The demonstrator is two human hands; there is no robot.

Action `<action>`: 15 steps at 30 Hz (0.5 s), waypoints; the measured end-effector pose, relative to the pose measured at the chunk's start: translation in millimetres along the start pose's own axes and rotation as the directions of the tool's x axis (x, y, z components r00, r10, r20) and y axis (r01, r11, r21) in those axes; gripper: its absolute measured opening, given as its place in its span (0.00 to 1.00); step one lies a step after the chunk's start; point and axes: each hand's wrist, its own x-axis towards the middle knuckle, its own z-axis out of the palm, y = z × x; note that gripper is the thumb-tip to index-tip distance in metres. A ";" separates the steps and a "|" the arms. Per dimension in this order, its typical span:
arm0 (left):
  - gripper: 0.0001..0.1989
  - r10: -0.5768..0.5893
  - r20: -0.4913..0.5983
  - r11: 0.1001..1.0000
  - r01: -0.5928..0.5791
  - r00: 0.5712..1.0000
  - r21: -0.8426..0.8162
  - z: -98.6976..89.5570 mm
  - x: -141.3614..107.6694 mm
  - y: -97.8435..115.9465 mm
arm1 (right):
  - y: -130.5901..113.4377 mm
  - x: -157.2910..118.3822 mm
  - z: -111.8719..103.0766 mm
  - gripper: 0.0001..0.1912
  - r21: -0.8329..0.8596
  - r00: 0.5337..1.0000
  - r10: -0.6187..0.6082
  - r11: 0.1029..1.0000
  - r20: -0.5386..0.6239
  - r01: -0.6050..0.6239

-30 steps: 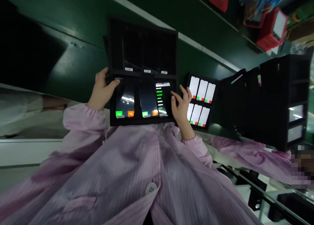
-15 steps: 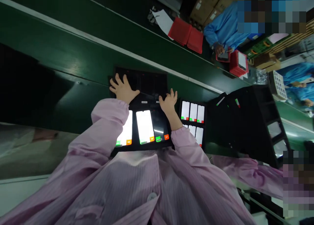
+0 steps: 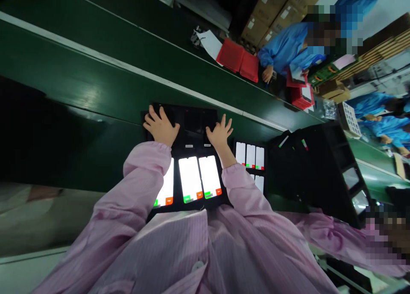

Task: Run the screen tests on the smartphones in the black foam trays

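Observation:
A black tray (image 3: 184,203) with phones lies in front of my body. Its near row shows lit white screens with green and red or orange labels: a middle phone (image 3: 190,178), a right phone (image 3: 210,176) and a left phone (image 3: 167,185) partly behind my sleeve. The far row (image 3: 193,122) has dark screens. My left hand (image 3: 162,125) rests with spread fingers over the tray's far left part. Over the far right edge, my right hand (image 3: 220,133) has its fingers apart. Neither hand holds anything.
Right of my right hand is another black tray of lit phones (image 3: 250,156). Farther right stand a black compartment tray (image 3: 341,157) and a person's pink sleeve (image 3: 323,232). Across the green bench (image 3: 121,82) are red trays (image 3: 230,54) and people in blue.
The right near phone's screen has turned from dark to white. The view has shifted, so the tray appears lower. Both hands remain spread over the tray. The blue-clothed person's hands have moved.

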 end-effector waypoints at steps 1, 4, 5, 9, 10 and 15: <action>0.44 -0.002 0.005 1.000 0.002 1.000 0.004 0.3 -0.4 0.7 | 1.7 -2.5 4.2 0.25 -0.009 0.999 -0.033 0.999 -0.026 0.033; 0.40 0.002 0.006 1.000 -0.003 1.000 0.024 0.4 -1.6 2.9 | 4.2 -2.7 13.8 0.31 0.018 0.998 -0.018 1.000 -0.058 0.019; 0.39 0.004 0.001 1.000 -0.004 1.000 0.028 0.1 -1.9 3.5 | 3.8 1.2 14.2 0.30 0.044 0.998 0.018 0.999 -0.054 -0.015; 0.39 -0.003 -0.011 1.000 0.004 1.000 0.028 -1.3 -2.9 4.7 | 0.0 23.7 3.1 0.23 0.129 0.991 0.133 0.983 0.019 -0.134; 0.39 -0.004 -0.013 1.000 0.004 1.000 0.026 -1.2 -3.1 4.6 | -0.5 26.5 -0.4 0.22 0.130 0.989 0.141 0.981 0.039 -0.145; 0.41 0.020 -0.015 1.000 -0.020 1.000 0.000 2.0 -2.8 3.3 | 0.4 8.5 -0.6 0.26 0.011 0.994 0.107 0.994 0.004 -0.107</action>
